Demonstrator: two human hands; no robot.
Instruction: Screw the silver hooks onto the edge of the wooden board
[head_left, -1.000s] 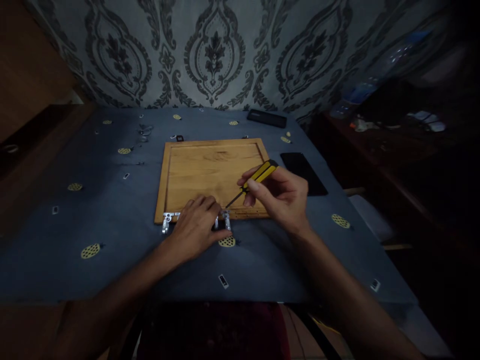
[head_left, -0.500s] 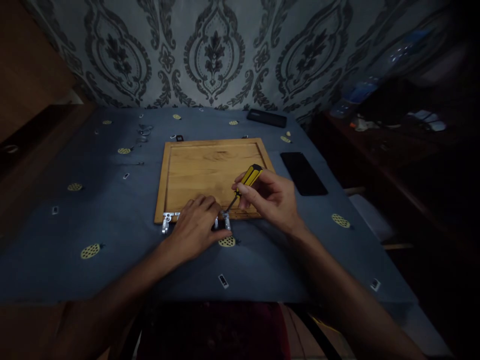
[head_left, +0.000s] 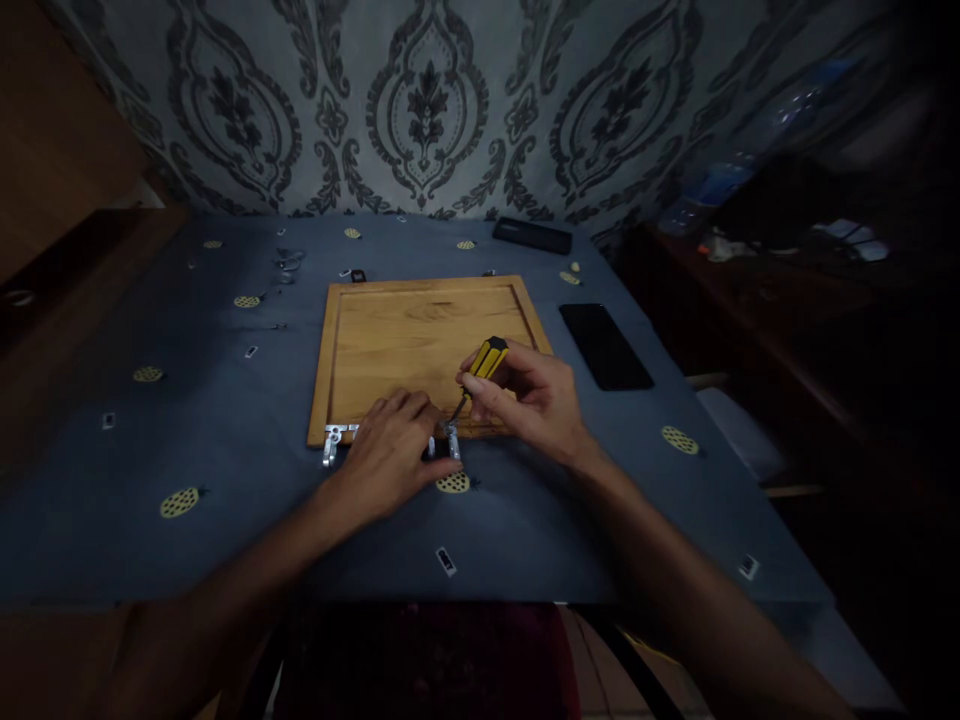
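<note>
Head view, frame centre: left hand [head_left: 394,455] lies open and flat on the hinge [head_left: 334,437] at the board's [head_left: 405,335] near edge; right hand [head_left: 529,400] grips a screwdriver [head_left: 484,362], tip at the hinge.

**Tally on the counter**

From where I stand, there is one wooden board [head_left: 420,335] on the counter [head_left: 225,430]. I see two hands: a left hand [head_left: 394,460] and a right hand [head_left: 536,400]. There is one screwdriver [head_left: 486,360]. Two metal brackets show, a left bracket [head_left: 333,440] and a right bracket [head_left: 452,438]. There are two dark phones, the near phone [head_left: 606,345] and the far phone [head_left: 532,236]. I can make out nine yellow pineapple prints [head_left: 180,502] on the cloth. Off to the side is one blurred plastic bottle [head_left: 757,150].
</note>
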